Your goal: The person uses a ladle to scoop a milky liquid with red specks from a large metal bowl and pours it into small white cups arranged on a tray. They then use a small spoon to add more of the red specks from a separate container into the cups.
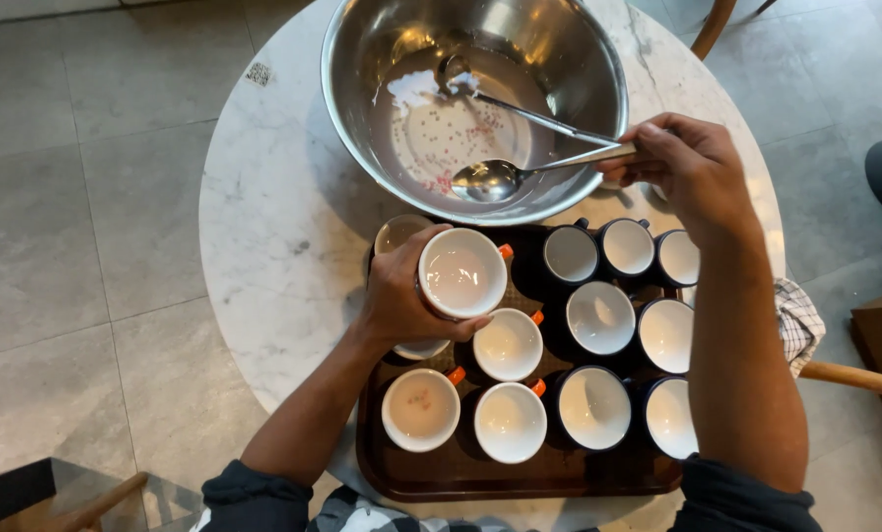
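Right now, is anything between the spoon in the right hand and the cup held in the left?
Nothing visible. The spoon lies over the steel bowl's rim, held by the right hand. The cup in the left hand sits just below it, mouth open.

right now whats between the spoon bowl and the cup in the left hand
In the head view, only the steel bowl's near wall and rim lie between the spoon and the cup; no other cup intervenes.
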